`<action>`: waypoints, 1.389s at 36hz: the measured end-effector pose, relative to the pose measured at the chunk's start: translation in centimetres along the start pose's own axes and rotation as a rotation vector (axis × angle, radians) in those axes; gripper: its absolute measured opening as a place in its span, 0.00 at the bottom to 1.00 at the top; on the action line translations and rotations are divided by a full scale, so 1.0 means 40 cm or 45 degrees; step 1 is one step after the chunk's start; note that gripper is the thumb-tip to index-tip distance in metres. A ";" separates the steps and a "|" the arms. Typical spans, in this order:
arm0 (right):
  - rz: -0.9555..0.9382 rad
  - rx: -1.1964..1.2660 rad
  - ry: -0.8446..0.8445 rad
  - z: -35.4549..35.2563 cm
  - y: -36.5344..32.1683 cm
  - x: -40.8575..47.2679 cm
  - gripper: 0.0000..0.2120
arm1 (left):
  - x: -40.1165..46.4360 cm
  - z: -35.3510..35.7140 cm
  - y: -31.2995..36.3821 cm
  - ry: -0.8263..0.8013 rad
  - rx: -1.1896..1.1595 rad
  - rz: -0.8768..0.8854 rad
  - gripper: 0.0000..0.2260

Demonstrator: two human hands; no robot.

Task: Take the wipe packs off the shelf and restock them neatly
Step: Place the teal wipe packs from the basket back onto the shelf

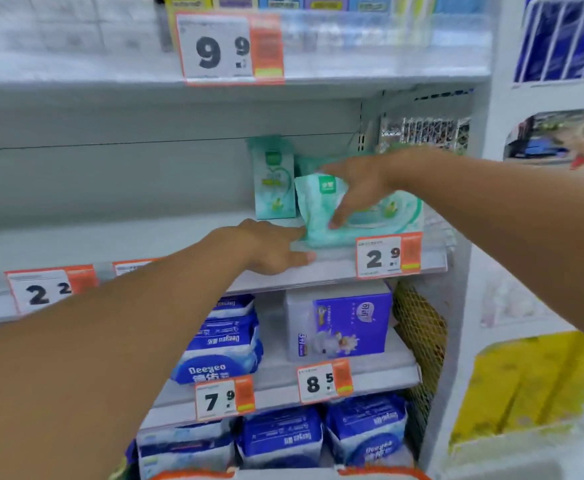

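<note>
Mint-green soft plastic wipe pack point(321, 216) pinched by right hand point(356, 188); left hand point(273, 247), fingers straight, steadies its 9 o'clock edge. Best squared beside upright pack point(273, 181) at 10 o'clock.

shelf point(110, 237) bare at left, upright pack point(273, 181) blocking right

upright pack point(274, 181) left — tilted pack point(360, 216) right
</note>
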State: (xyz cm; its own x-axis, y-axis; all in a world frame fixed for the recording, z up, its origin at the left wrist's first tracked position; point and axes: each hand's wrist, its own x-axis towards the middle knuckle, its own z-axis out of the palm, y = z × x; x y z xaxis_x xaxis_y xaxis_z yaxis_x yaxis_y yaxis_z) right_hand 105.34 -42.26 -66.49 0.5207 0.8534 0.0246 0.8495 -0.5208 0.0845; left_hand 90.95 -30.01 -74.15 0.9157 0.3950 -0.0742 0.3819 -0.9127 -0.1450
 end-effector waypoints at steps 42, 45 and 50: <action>0.275 0.337 -1.054 1.232 -0.404 -0.722 0.27 | -0.699 1.097 0.056 -0.976 -0.606 -0.409 0.38; 0.322 0.281 -0.999 1.264 -0.386 -0.719 0.26 | -0.677 1.085 0.067 -0.979 -0.733 -0.415 0.33; 0.370 0.229 -1.049 1.241 -0.382 -0.656 0.20 | -0.650 1.068 0.087 -0.962 -1.044 -0.523 0.28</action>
State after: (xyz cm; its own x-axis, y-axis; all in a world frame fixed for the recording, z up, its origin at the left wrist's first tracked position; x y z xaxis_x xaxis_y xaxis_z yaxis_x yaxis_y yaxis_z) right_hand 82.90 -57.84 -117.90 0.5546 0.4358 -0.7089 0.6390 -0.7687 0.0274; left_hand 63.14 -38.98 -114.86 0.5050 0.3841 -0.7730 0.8478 -0.3890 0.3606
